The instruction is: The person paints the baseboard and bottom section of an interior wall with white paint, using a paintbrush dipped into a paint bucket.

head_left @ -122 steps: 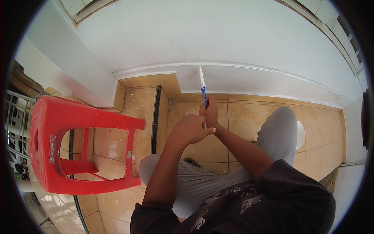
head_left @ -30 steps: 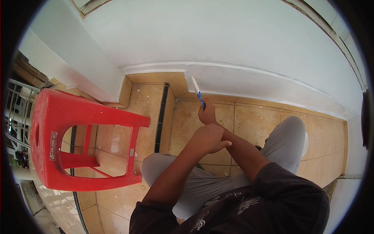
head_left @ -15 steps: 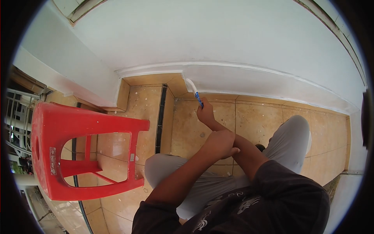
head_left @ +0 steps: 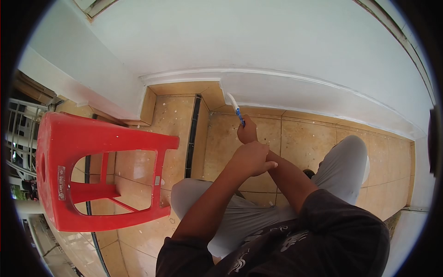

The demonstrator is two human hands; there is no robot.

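My right hand [head_left: 248,130] is closed round the blue patterned handle of a paintbrush [head_left: 238,114]. White bristles at its far end meet the low white wall strip [head_left: 263,92], close to where this borders the tan tiles. Across my right forearm lies my left hand [head_left: 251,159], a little behind the wrist. Its fingers curl over the arm and are partly hidden, while the thumb sticks out to the right.
A red plastic stool [head_left: 99,138] lies on its side to my left. Beside it, a tiled step with a black edge strip [head_left: 193,134] rises. Pale specks dot the tan floor tiles [head_left: 258,138]. My bent knees flank my arms.
My left hand has slid along my right forearm towards the wrist. The brush has shifted slightly along the wall strip, and the whole view has tilted a little.
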